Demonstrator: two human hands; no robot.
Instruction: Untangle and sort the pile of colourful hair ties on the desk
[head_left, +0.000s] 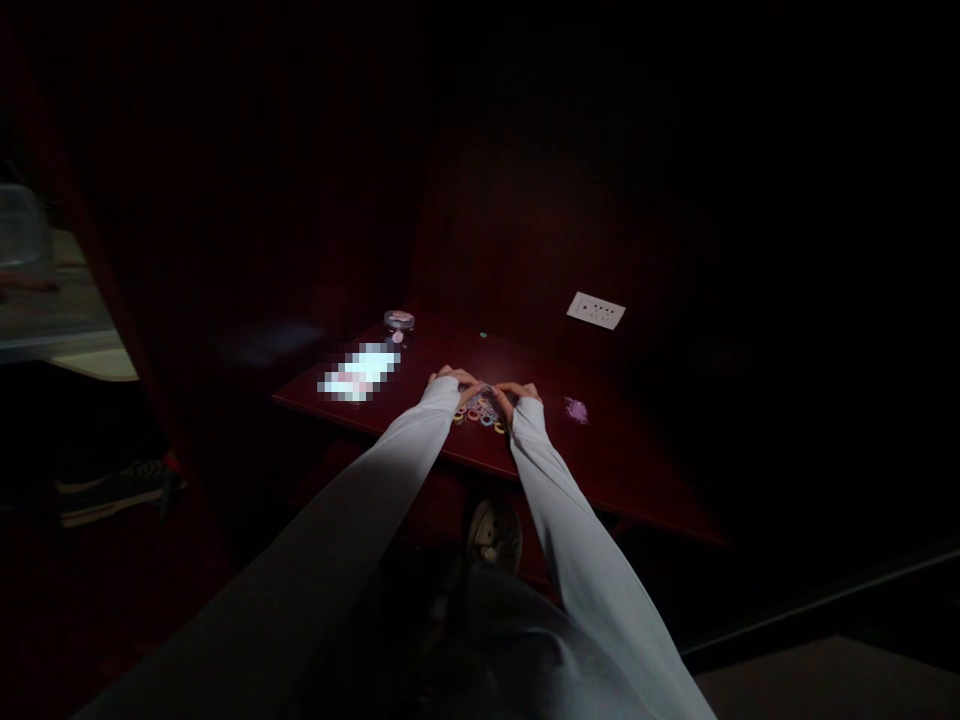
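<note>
On the dark red table (525, 455), my left hand (456, 378) and my right hand (519, 391) face each other, their fingertips nearly meeting. In each, thumb and fingers come together in a pinch, and whatever sits between them is too small and dim to make out. Just below and between the hands lies a pile of small colourful rings (480, 409), which look like hair ties. Yellow, red and bluish ones show at its near edge, while my hands partly cover its sides. A small purple heap (577, 410) rests to the right of my right hand.
Left of my hands lies a bright, blurred-out rectangle (360, 372), like a lit screen. Behind it stands a round clear container (400, 321). One small green ring (483, 335) is farther back. A white socket panel (596, 310) is on the dark wall. A shoe (495, 537) shows below the table.
</note>
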